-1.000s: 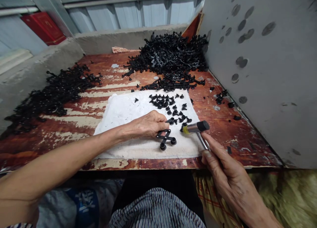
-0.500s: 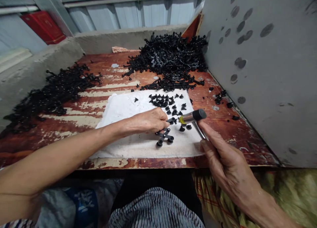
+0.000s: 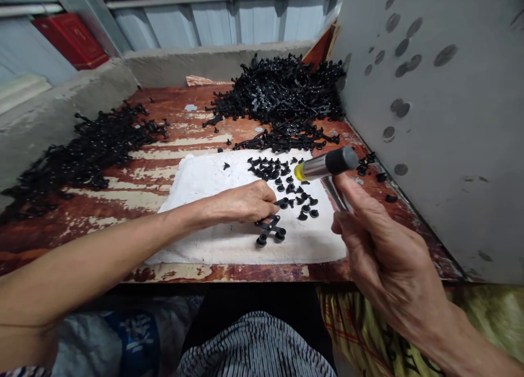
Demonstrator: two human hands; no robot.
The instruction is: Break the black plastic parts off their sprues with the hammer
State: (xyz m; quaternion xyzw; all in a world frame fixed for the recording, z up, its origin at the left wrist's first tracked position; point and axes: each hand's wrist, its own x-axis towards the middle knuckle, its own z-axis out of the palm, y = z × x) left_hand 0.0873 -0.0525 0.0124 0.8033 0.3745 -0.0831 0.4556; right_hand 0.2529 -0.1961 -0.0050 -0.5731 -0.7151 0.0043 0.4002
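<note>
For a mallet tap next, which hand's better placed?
Likely the right hand: it grips the mallet, head raised above the white cloth; the left hand holds the black scissor linkage.

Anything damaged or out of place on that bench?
Yes. The reddish bench top looks worn, with pale streaks left of the white cloth. One small black piece lies alone on the cloth, apart from the cluster.

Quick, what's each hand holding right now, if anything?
Left hand: closed, holding a black jointed linkage.
Right hand: closed, holding a hammer by its handle.
</note>
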